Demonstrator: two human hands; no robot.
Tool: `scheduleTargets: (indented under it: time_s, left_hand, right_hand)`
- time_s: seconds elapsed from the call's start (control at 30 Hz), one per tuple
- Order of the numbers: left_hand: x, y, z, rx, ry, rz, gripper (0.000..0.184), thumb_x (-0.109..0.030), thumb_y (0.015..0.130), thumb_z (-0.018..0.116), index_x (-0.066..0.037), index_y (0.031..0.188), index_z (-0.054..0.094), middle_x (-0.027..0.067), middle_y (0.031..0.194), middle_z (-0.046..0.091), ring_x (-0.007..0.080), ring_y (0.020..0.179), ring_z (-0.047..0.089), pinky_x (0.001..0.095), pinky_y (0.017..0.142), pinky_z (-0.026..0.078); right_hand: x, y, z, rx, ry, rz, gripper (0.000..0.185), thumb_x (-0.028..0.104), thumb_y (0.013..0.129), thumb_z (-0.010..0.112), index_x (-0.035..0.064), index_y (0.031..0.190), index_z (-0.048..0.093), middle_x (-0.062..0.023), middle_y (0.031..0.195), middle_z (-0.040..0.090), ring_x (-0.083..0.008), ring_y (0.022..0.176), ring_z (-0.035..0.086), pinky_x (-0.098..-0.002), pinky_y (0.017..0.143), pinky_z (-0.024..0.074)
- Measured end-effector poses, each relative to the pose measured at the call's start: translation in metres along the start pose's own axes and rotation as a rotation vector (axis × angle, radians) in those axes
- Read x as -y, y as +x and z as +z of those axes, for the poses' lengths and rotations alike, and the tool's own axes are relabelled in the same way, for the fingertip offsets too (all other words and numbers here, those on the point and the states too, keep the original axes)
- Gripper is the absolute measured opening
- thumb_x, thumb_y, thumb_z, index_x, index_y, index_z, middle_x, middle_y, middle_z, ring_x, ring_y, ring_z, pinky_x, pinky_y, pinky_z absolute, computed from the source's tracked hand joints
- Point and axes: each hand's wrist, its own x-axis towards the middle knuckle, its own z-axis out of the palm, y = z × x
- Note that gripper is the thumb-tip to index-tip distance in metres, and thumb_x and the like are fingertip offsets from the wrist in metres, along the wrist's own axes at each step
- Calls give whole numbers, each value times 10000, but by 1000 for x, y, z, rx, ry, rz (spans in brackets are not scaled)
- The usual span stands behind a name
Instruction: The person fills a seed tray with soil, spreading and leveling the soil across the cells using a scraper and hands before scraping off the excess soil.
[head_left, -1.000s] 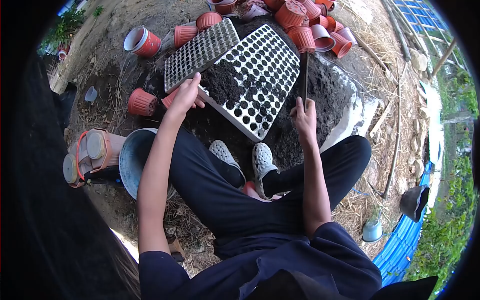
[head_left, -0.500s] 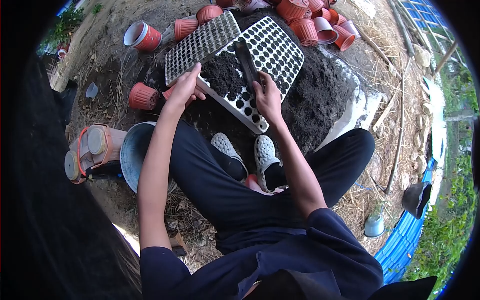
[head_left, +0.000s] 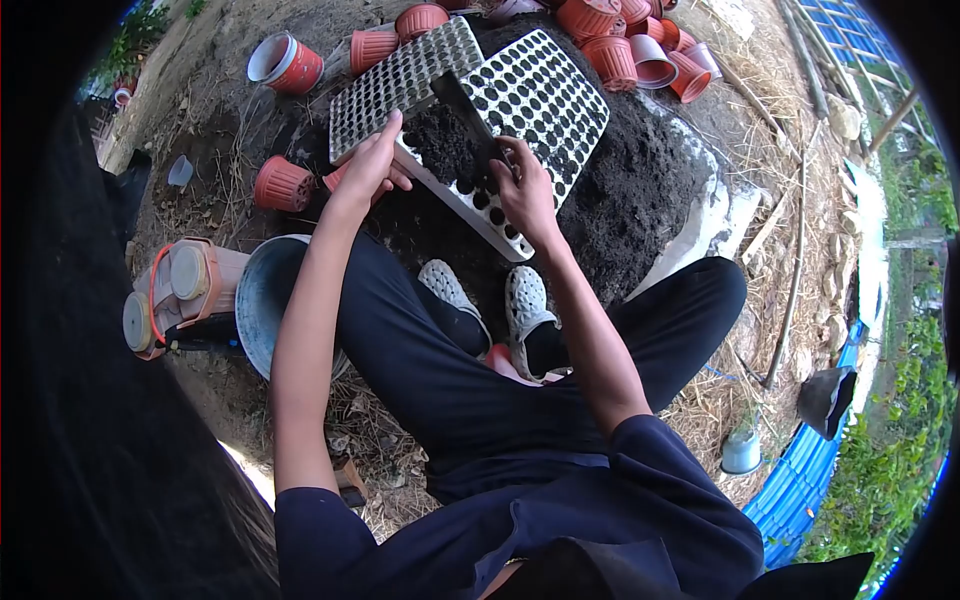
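Observation:
A white seedling tray (head_left: 560,80) with round cells lies tilted in front of me, many cells filled with dark soil. Loose soil (head_left: 437,140) is heaped on its left part, and several cells near the front corner look hollow. My left hand (head_left: 370,172) is at the tray's left edge, thumb up along the side and fingers curled against it. A flat black strip (head_left: 463,108), like a scraper, is gripped in my right hand (head_left: 526,192) and lies across the tray beside the heap. Its lower end is hidden by my fingers.
A second cell tray (head_left: 400,90) adjoins on the left. Red pots (head_left: 283,184) lie about, with more piled (head_left: 608,60) at the back. Dark soil (head_left: 635,190) spreads on the right. A bucket (head_left: 262,310) stands by my left leg. My shoes (head_left: 525,300) are just before the tray.
My right hand has moved slightly left and tilted the black strip further left across the tray, towards the soil heap. My left hand has stayed at the tray's edge.

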Motion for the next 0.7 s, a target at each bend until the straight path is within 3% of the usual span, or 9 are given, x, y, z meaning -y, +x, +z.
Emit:
scheduleTargets:
  time_s: [0.17,0.27,0.37,0.43,0.7]
  left_hand:
    - [1,2,2,-30,4,2,698,-747,931,460,-70,891,625,54,734,679,132,544,655,209,459,404]
    - [2,1,3,-51,2,7,700,-750,925,467,-69,901,622,56,736,678,134,541,656,208,454,404]
    - [-1,-1,4,-46,-5,6,690,-744,924,480,-68,916,616,56,740,677,133,536,654,202,451,399]
    - [-1,1,4,-18,11,-8,701,-704,967,424,-29,1047,596,48,740,683,99,484,624,172,395,364]
    - [-3,-3,6,-27,4,-9,665,-694,974,424,-51,999,595,30,702,662,95,470,607,180,395,352]
  right_hand:
    - [3,-4,0,23,-17,25,321,132,928,657,102,1244,607,-201,896,667,-346,816,653,-431,737,501]
    - [1,-8,0,63,-22,-84,328,130,920,668,102,1242,610,-187,862,659,-333,781,645,-430,721,493]
    - [6,-10,-4,100,-36,-6,328,133,922,666,95,1244,609,-191,877,666,-337,788,651,-429,730,498]
    - [1,-12,1,71,-25,-24,328,134,925,663,90,1245,607,-195,886,670,-343,798,655,-432,734,500]
    - [4,-11,5,20,29,24,328,132,930,653,81,1250,601,-207,923,680,-370,844,665,-445,757,504]
